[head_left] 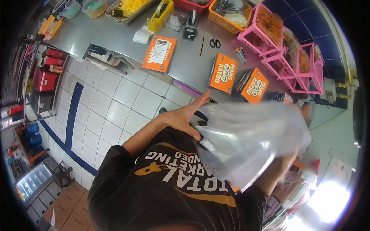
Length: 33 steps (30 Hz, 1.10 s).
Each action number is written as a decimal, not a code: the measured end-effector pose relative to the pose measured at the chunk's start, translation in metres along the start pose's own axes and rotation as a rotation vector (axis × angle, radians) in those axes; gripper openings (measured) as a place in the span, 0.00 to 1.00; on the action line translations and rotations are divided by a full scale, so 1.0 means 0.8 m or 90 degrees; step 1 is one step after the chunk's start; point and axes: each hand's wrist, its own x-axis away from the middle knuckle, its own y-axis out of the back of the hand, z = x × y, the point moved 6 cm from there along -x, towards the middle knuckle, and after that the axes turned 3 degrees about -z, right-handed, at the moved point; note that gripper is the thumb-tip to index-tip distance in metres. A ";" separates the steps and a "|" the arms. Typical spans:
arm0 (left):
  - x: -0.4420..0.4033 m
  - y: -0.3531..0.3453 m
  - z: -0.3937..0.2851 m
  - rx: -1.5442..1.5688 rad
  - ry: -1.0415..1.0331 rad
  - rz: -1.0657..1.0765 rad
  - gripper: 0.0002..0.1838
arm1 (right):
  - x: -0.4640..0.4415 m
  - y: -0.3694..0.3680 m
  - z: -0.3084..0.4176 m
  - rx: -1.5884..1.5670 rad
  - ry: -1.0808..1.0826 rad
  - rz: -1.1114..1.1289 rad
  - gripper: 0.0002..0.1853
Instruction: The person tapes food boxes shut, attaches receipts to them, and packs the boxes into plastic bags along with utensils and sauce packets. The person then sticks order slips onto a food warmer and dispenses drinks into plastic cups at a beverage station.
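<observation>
A clear plastic bag [256, 134], blurred by motion, is held up in front of my chest, its mouth toward the left. My left hand [183, 117] is at that mouth with thumb and fingers spread wide. On the bag's far right side my right hand [305, 111] grips it, mostly hidden and smeared, with the forearm passing behind the plastic. Just beyond the bag, two orange boxes marked "MANG KATSU", one the left box [223, 73] and one the right box [254, 85], stand on the metal counter [189, 69].
Another orange box [159, 54] with a white label lies at the counter edge. Behind are scissors [215, 40], a pen [202, 46], a yellow tape dispenser [160, 17], a black tape dispenser [190, 27] and an orange basket [227, 19]. Pink racks [289, 57] stand at right.
</observation>
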 end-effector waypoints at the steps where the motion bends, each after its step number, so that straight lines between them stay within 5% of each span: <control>1: 0.007 0.012 -0.017 0.057 -0.029 -0.009 0.74 | -0.006 -0.027 0.007 -0.033 -0.016 0.027 0.18; 2: 0.015 0.021 -0.026 0.115 -0.056 -0.018 0.77 | -0.011 -0.052 0.012 -0.067 -0.037 0.054 0.18; 4: 0.028 0.042 -0.018 0.264 -0.034 -0.061 0.62 | -0.014 -0.092 0.014 -0.106 -0.106 0.094 0.19; 7: 0.059 0.082 -0.012 0.085 0.035 -0.101 0.38 | 0.003 -0.129 -0.005 -0.270 -0.278 0.104 0.19; 10: 0.081 0.103 -0.007 0.327 0.034 -0.202 0.19 | 0.024 -0.175 -0.039 -0.469 -0.435 0.065 0.20; 12: 0.088 0.117 -0.019 0.501 -0.145 -0.431 0.16 | 0.054 -0.214 -0.071 -0.561 -0.571 0.018 0.21; 14: 0.095 0.103 0.010 0.508 -0.099 -0.424 0.18 | 0.100 -0.242 -0.097 -0.561 -0.661 -0.010 0.21; 18: 0.109 0.064 0.029 0.177 0.174 -0.351 0.20 | 0.171 -0.275 -0.105 -0.600 -0.772 -0.044 0.18; 20: 0.148 0.091 0.040 -0.069 0.375 -0.504 0.11 | 0.195 -0.293 -0.182 -0.109 -0.451 0.087 0.17; 22: 0.152 0.104 0.025 -0.320 0.142 -0.452 0.09 | 0.205 -0.281 -0.114 0.057 -0.228 -0.034 0.11; 26: 0.172 0.092 0.041 -0.172 0.277 -0.408 0.20 | 0.234 -0.369 -0.006 -0.353 -0.170 0.276 0.20; 27: 0.175 0.090 0.049 -0.114 0.283 -0.424 0.23 | 0.235 -0.382 0.001 -0.327 -0.269 0.461 0.20; 30: 0.182 0.090 0.060 -0.084 0.290 -0.459 0.28 | 0.245 -0.404 -0.014 -0.442 -0.298 0.468 0.25; 33: 0.194 0.108 0.046 -0.150 0.296 -0.483 0.30 | 0.260 -0.407 -0.052 -0.413 -0.364 0.449 0.18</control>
